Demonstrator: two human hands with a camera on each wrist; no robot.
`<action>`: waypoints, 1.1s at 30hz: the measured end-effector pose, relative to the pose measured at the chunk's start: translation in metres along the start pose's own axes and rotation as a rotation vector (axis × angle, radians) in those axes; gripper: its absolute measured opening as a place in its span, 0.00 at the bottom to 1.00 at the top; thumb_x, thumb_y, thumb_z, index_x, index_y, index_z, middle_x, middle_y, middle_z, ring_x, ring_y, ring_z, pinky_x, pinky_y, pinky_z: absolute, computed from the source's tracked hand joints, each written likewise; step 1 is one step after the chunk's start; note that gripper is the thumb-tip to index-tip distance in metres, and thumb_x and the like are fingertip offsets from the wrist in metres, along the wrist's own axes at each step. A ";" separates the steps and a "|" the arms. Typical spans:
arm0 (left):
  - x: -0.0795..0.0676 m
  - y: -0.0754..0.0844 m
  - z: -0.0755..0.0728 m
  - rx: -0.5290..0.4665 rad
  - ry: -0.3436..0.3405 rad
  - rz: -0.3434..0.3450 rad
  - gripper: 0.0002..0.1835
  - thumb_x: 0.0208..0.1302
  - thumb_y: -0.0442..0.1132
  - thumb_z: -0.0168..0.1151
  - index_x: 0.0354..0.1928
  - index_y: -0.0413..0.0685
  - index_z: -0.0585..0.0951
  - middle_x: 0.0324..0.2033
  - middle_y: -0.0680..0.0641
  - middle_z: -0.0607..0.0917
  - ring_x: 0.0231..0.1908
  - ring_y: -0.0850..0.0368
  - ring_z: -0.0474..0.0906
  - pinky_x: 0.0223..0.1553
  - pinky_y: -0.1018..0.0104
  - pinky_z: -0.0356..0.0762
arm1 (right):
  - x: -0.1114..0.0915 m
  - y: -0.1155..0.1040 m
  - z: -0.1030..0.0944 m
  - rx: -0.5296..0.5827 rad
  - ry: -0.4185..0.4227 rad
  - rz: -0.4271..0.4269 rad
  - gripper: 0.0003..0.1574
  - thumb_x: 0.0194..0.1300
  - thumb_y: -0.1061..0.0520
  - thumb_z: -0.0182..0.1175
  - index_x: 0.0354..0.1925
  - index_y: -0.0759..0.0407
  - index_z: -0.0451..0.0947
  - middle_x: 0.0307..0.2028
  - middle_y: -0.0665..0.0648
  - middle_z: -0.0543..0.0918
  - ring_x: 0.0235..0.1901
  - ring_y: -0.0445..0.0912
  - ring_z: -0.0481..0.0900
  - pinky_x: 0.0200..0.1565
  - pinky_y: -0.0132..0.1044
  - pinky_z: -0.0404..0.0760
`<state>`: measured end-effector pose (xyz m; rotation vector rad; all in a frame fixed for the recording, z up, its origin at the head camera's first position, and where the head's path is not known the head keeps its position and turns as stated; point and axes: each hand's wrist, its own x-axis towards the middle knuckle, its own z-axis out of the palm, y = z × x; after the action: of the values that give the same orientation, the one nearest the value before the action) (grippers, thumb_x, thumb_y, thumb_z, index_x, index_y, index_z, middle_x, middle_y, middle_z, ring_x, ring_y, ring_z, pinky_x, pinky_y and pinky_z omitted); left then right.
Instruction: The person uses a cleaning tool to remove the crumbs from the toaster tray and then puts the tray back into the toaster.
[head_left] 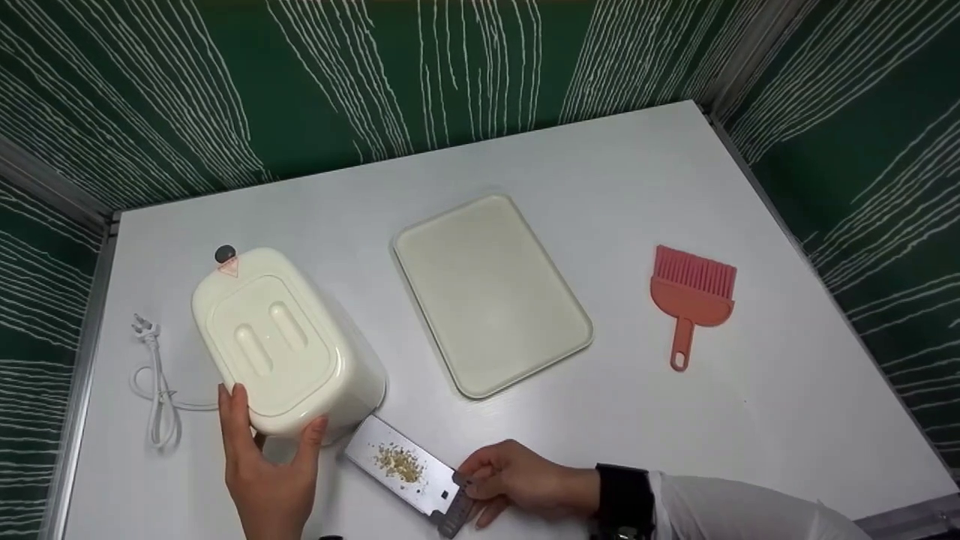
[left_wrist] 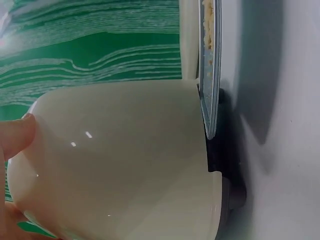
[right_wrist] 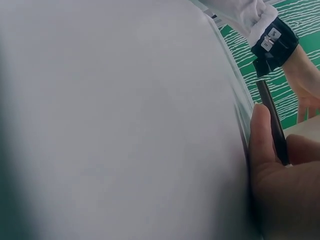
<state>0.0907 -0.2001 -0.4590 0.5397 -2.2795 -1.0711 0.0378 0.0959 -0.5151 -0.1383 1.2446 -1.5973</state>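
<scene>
one right hand [head_left: 517, 478], pinch-grip on crumb tray [head_left: 433, 480]

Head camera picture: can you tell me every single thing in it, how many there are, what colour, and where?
Toaster: 1, cream, left part of table
Knob: 1, dark grey, far end of toaster
Triangle mark: 1, reddish, beside the knob
Power cord with plug: 1, white, left of toaster
Crumb tray: 1, silver with dark grey end, near side of toaster
Crumbs: many, yellowish, on crumb tray
Flat tray: 1, cream, middle of table
Brush: 1, coral pink, right part of table
Table: 1, white, under everything
Walls: 3, green with white streaks, left, back, right
Left hand: 1, bare, gripping toaster
Right hand: 1, bare, pinching crumb tray's dark end
Wristband: 1, black, right wrist
Sleeve: 1, white, right arm
</scene>
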 end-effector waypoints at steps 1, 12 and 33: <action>0.000 0.000 0.000 -0.005 -0.002 -0.002 0.56 0.52 0.32 0.84 0.80 0.44 0.61 0.80 0.35 0.57 0.75 0.38 0.61 0.59 0.82 0.65 | -0.001 0.000 -0.001 -0.002 -0.005 0.003 0.14 0.70 0.72 0.59 0.53 0.73 0.77 0.41 0.69 0.89 0.31 0.46 0.88 0.36 0.37 0.89; 0.000 0.001 -0.002 0.001 -0.003 -0.028 0.56 0.52 0.32 0.83 0.81 0.44 0.60 0.80 0.34 0.56 0.75 0.39 0.61 0.59 0.83 0.64 | -0.003 -0.003 -0.009 -0.037 -0.041 0.025 0.13 0.70 0.73 0.57 0.52 0.72 0.79 0.40 0.67 0.89 0.31 0.45 0.88 0.35 0.36 0.89; -0.004 0.006 0.000 0.037 -0.013 -0.006 0.59 0.54 0.33 0.82 0.82 0.40 0.55 0.80 0.35 0.56 0.78 0.42 0.55 0.68 0.59 0.71 | -0.019 -0.024 -0.022 -0.014 0.036 -0.016 0.11 0.68 0.71 0.61 0.49 0.71 0.79 0.37 0.60 0.90 0.29 0.43 0.87 0.34 0.33 0.87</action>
<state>0.0930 -0.1946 -0.4557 0.5556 -2.3148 -1.0399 0.0164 0.1219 -0.4978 -0.1295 1.2858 -1.6115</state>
